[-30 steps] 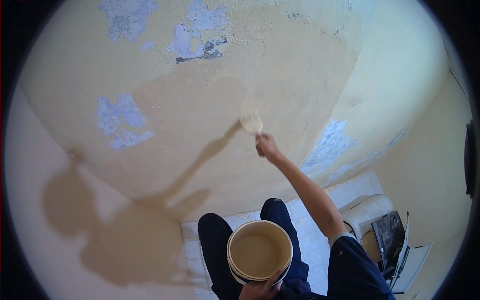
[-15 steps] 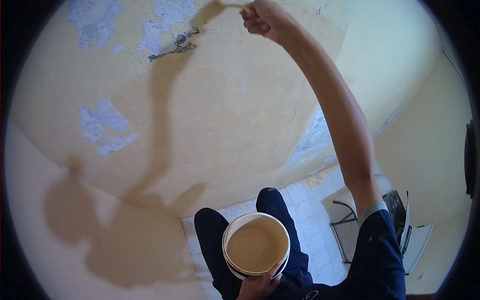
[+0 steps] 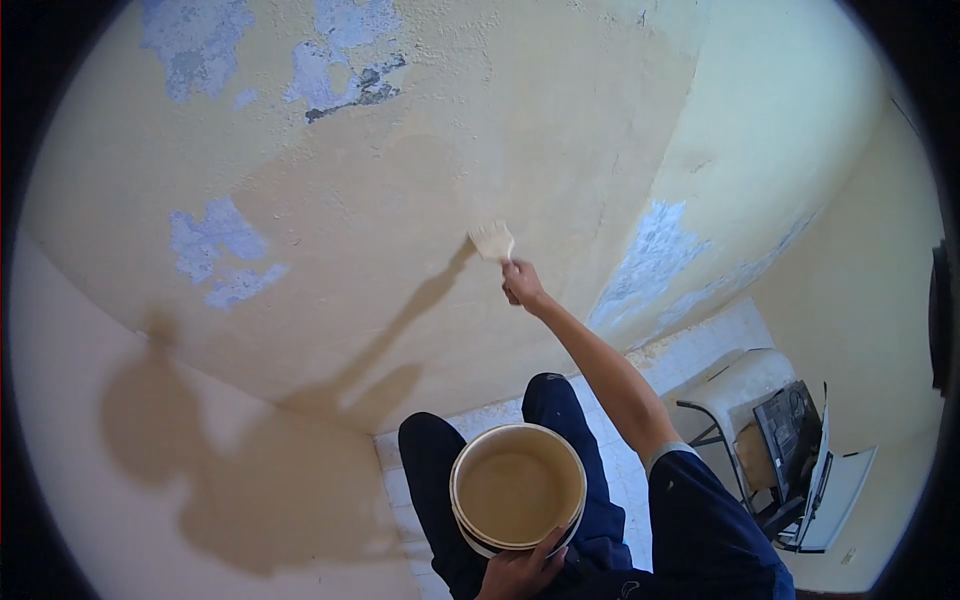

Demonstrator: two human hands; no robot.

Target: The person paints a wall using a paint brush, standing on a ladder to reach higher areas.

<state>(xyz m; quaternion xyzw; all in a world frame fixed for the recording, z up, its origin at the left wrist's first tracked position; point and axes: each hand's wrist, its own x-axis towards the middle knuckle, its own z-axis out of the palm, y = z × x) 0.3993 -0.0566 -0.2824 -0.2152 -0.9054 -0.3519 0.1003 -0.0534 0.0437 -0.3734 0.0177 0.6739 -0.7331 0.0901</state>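
Observation:
My right hand (image 3: 521, 284) grips the handle of a wide paintbrush (image 3: 491, 240), its pale bristles up against the cream wall (image 3: 400, 200). Between my knees sits a white bucket (image 3: 456, 470) holding beige paint (image 3: 515, 498). Around the near side of this bucket curls my left hand (image 3: 524, 574), its fingers pressed against the outside just below the rim. Bare bluish plaster shows in a patch (image 3: 220, 245) left of the brush and in another patch (image 3: 655, 255) to its right.
A chair (image 3: 735, 420) with a dark flat device (image 3: 790, 430) on it stands at the right. Dark chipped plaster (image 3: 365, 88) breaks the upper wall. Pale tiles (image 3: 620, 470) cover the floor, and my shadow (image 3: 240, 470) falls on the left wall.
My right hand has come down from high on the wall to its middle, bringing the paintbrush into fuller view. My left hand stays at the bucket.

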